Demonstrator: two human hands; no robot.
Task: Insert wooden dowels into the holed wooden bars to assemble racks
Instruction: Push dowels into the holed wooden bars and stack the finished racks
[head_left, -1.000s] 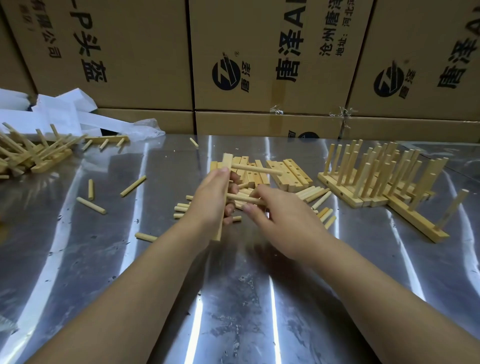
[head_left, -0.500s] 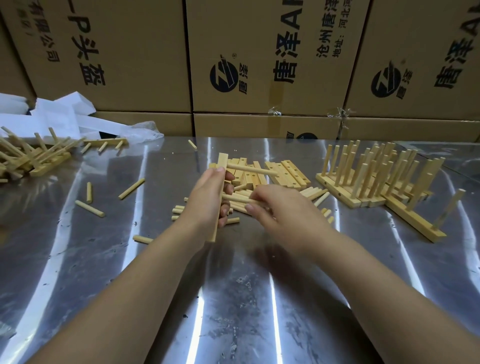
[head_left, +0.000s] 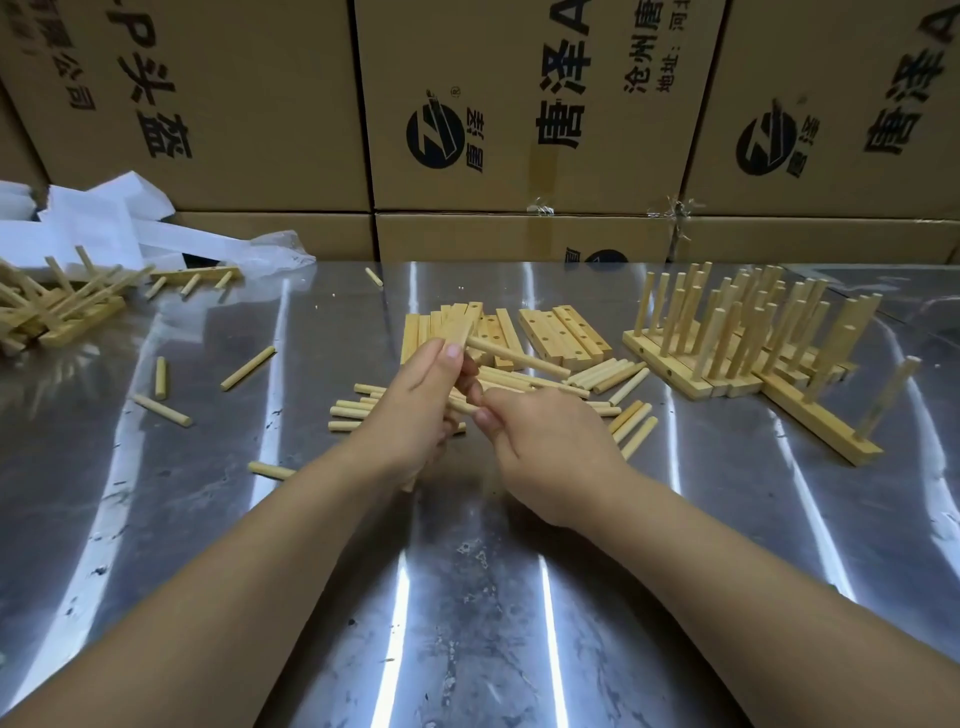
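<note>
The left hand (head_left: 421, 395) has its grip closed round a holed bar (head_left: 461, 327), held above the desk (head_left: 467, 597) at centre. The bar's long axis runs near to far, and its far end is raised and leans slightly right. One dowel (head_left: 519, 357) is seated near that far end and points right, roughly crosswise to the bar. The right hand (head_left: 550, 447) pinches a second dowel (head_left: 464, 407) between thumb and forefinger, just beside the bar, with only a short piece showing. Loose dowels (head_left: 358, 410) and spare bars (head_left: 563, 332) lie beyond, with finished racks (head_left: 753, 348) to the right.
</note>
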